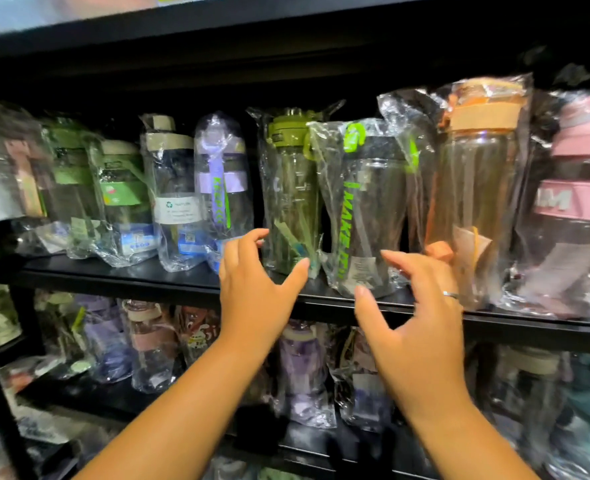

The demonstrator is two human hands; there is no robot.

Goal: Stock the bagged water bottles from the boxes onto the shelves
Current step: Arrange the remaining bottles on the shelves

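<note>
Black metal shelves (131, 280) stand in tiers under dim light.

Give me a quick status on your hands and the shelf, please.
Both hands open, empty: left hand by the olive-lid bottle, right hand by the neon-strap bottle. Both bagged, upright on the shelf. Orange-lid bottle crowds the right.
</note>
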